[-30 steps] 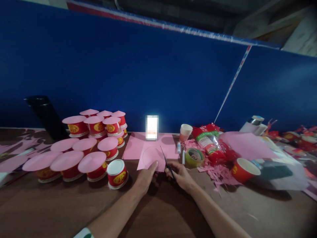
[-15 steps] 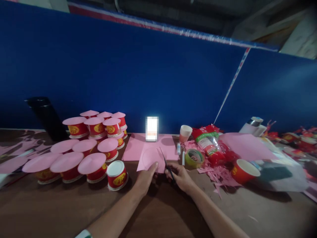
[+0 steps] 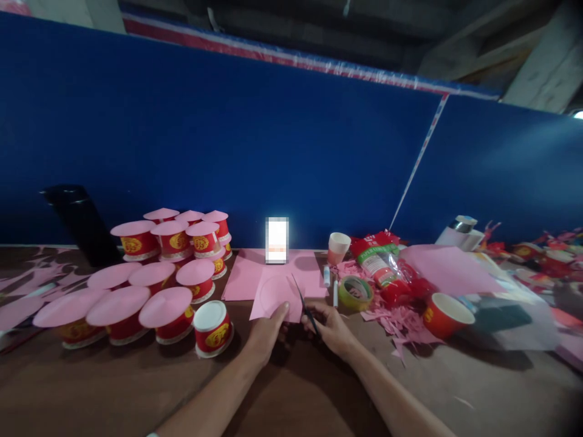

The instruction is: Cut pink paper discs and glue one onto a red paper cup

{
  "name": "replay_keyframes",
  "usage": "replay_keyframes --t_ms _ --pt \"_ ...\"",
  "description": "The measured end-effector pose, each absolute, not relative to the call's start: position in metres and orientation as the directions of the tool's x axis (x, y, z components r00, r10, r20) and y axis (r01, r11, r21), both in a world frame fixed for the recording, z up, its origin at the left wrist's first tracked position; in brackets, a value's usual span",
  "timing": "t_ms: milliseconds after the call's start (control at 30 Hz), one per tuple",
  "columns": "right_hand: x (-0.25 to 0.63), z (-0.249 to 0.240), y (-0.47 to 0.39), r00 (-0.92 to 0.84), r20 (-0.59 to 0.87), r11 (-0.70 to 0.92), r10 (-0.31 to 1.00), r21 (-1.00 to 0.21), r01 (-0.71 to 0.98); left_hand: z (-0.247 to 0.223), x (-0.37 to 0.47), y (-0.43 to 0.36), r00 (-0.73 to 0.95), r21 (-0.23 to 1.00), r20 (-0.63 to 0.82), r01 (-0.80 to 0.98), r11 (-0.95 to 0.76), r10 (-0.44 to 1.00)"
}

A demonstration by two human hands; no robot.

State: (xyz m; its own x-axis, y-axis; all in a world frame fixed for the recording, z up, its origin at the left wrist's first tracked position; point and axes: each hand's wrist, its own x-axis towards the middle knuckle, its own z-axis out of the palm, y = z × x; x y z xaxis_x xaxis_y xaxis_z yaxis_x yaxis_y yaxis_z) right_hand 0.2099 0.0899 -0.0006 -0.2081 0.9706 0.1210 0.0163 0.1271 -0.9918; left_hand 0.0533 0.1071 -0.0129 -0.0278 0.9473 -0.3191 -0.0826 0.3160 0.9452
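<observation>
Between thumb and fingers, my left hand (image 3: 271, 332) grips a pink paper sheet (image 3: 274, 295) by its near right part; a faint circle outline shows on it. My right hand (image 3: 331, 328) is closed around the handles of a pair of scissors (image 3: 311, 317). The blades point up and away, at the right edge of the sheet. Whether they are cutting the paper cannot be made out. Larger pink sheets (image 3: 240, 278) lie flat just behind the held one. To the left stands a red paper cup turned upside down (image 3: 212, 328), its white base up.
At the left, several red cups wear pink paper cone tops (image 3: 166, 306), with a black flask (image 3: 76, 221) behind. On the right are a tape roll (image 3: 356, 292), a red packet (image 3: 381, 261), pink paper scraps (image 3: 405, 321) and a red cup on its side (image 3: 449, 315). A blue partition (image 3: 273, 133) stands behind.
The view has shifted slightly, so the table's things sit a little lower and further left. Both hands keep their hold on the paper and scissors, nearly unmoved.
</observation>
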Motion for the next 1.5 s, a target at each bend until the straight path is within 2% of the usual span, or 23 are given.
replay_keyframes --t_ms 167,567,733,1067,1500 --pt "0.211 -0.001 0.090 -0.205 0.104 0.109 0.973 -0.994 0.015 -0.007 0.053 0.106 -0.003 0.920 -0.392 0.018 0.392 0.920" --pt "0.209 0.002 0.090 -0.195 0.094 0.095 0.976 -0.995 -0.006 0.004 0.053 0.101 -0.021 0.932 -0.354 0.071 0.354 0.935" --pt "0.209 0.002 0.089 -0.202 0.119 0.120 0.972 -0.993 -0.007 0.010 0.053 0.099 -0.029 0.909 -0.403 0.104 0.404 0.915" --pt "0.210 0.004 0.088 -0.189 0.118 0.124 0.975 -0.992 0.024 0.004 0.053 0.101 -0.019 0.935 -0.354 0.018 0.354 0.935" --pt "0.210 0.002 0.089 -0.178 0.092 0.102 0.980 -0.994 0.050 0.000 0.052 0.102 -0.013 0.957 -0.288 0.011 0.288 0.957"
